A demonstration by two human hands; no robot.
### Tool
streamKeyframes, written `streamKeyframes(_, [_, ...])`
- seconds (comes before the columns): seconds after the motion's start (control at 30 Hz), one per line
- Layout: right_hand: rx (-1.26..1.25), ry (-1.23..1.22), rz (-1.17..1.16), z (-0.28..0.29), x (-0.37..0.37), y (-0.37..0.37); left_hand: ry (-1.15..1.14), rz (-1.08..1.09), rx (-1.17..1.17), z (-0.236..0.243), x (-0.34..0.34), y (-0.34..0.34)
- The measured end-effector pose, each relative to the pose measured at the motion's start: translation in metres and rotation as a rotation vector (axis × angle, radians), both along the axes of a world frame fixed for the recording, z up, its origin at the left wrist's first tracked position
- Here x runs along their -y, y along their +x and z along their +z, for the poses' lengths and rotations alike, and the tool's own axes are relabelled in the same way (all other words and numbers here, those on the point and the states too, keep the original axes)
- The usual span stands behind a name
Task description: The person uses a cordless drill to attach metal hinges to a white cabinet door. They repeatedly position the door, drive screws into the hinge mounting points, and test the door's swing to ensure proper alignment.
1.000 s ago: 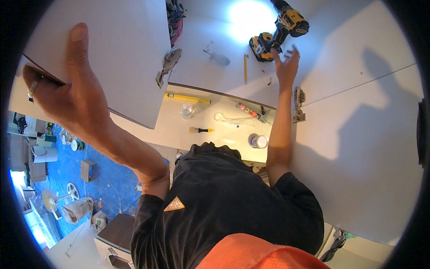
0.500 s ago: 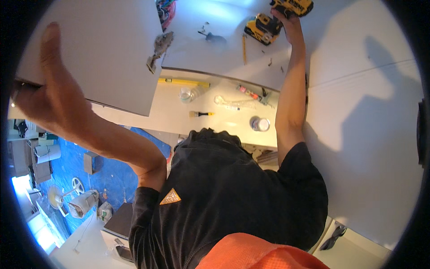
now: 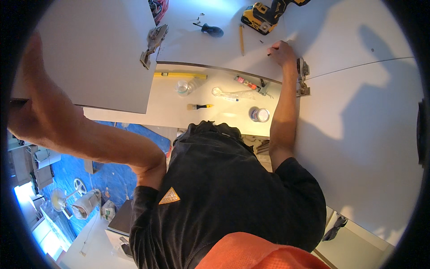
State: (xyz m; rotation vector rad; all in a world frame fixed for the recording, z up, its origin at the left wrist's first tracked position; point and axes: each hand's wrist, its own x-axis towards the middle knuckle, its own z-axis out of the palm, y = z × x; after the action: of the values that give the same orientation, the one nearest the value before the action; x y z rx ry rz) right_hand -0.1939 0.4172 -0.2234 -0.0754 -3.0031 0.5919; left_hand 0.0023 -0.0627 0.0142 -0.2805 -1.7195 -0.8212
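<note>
A workshop or fit-out site for cabinet making, to judge by the gear lying about. At twelve o'clock a yellow cordless drill [image 3: 264, 15], with a dark-handled screwdriver [image 3: 210, 29] and a pencil [image 3: 242, 39] just beside it on a pale grey panel [image 3: 358, 125]. Metal cabinet hinges [image 3: 152, 42] fixed to the panel edges at eleven and one o'clock. Near the centre, on a white board [image 3: 170, 105], a small paintbrush [image 3: 199, 106], an open tin [image 3: 260, 114] and a yellow spirit level [image 3: 181, 75]. Blue protective sheeting [image 3: 112, 172] over the floor at eight o'clock.
</note>
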Motion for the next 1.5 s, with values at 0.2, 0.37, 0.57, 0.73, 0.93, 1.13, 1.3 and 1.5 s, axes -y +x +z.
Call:
streamKeyframes(0.2, [-0.212,0.014,-0.049,0.035,0.03,0.017,0.011,-0.19,0.164,0.021,0.011,-0.001])
streamKeyframes(0.37, [-0.615,-0.411,0.297,0.137,0.075,0.012,0.33,0.173,-0.088,-0.009,0.016,-0.022])
streamKeyframes(0.57, [-0.646,-0.075,0.622,0.245,0.125,-0.096,0.397,0.24,-0.081,-0.018,0.008,-0.021])
streamKeyframes(0.73, [-0.34,0.148,0.577,0.275,0.16,-0.184,0.445,0.149,-0.091,-0.008,-0.001,-0.02])
streamKeyframes(0.93, [-0.042,0.442,0.744,0.288,0.173,-0.233,0.458,0.118,-0.104,-0.012,-0.003,-0.021])
streamKeyframes(1.13, [0.061,0.377,0.775,0.279,0.172,-0.258,0.414,0.169,-0.076,-0.005,-0.006,-0.019])
streamKeyframes(1.3, [0.084,0.421,0.733,0.278,0.172,-0.26,0.435,0.216,-0.077,-0.007,-0.009,-0.02])
streamKeyframes(1.5, [0.094,0.422,0.707,0.277,0.175,-0.255,0.432,0.236,-0.086,-0.005,-0.011,-0.019])
